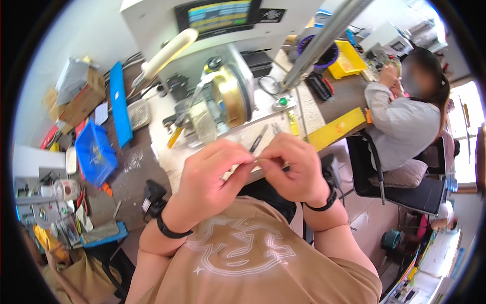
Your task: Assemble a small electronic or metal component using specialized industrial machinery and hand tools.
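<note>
In front of my chest my left hand (pixel 213 169) and my right hand (pixel 293 164) meet fingertip to fingertip, both closed in a pinch. Whatever lies between the fingertips is too small to make out. Just beyond them a dark slim pen-like tool (pixel 258 139) lies on the white worktop (pixel 262 127). Behind that stands a machine with a gold-coloured wheel (pixel 232 96) and a pale rough block (pixel 203 120) beside it. A yellow-handled tool (pixel 174 137) rests left of the block, and a yellow cutter-like tool (pixel 293 123) lies to the right.
At left are a blue bin (pixel 95 154), a long blue strip (pixel 120 104) and a cardboard box (pixel 83 96). A white lamp (pixel 169 50) leans over the machine. Rightward are a yellow tray (pixel 348 60), a yellow board (pixel 336 129) and a seated co-worker (pixel 405 121). Another person sits lower left.
</note>
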A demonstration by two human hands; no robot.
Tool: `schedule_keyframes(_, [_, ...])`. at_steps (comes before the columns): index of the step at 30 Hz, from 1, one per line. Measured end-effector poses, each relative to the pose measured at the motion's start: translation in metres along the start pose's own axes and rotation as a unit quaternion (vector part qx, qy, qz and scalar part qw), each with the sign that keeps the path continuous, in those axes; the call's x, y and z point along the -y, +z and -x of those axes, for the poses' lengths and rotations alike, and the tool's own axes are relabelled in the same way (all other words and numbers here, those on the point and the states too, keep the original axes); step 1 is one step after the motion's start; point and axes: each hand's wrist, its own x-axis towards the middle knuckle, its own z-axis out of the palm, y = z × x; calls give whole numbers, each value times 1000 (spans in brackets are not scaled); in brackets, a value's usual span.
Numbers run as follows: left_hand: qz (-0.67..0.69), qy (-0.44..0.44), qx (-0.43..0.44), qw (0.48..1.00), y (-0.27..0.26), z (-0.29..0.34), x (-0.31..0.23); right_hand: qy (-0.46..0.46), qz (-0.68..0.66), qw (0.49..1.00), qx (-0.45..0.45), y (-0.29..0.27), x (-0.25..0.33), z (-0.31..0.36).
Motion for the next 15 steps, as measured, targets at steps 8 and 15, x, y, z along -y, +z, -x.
schedule_keyframes(8, [-124,30,-93,987,-7,20,25,208,-188,901,-332,-28,-117,-21])
schedule_keyframes(15, [-142,96,-106,979,3,33,37,275,-343,861,-254,-31,-160,-55])
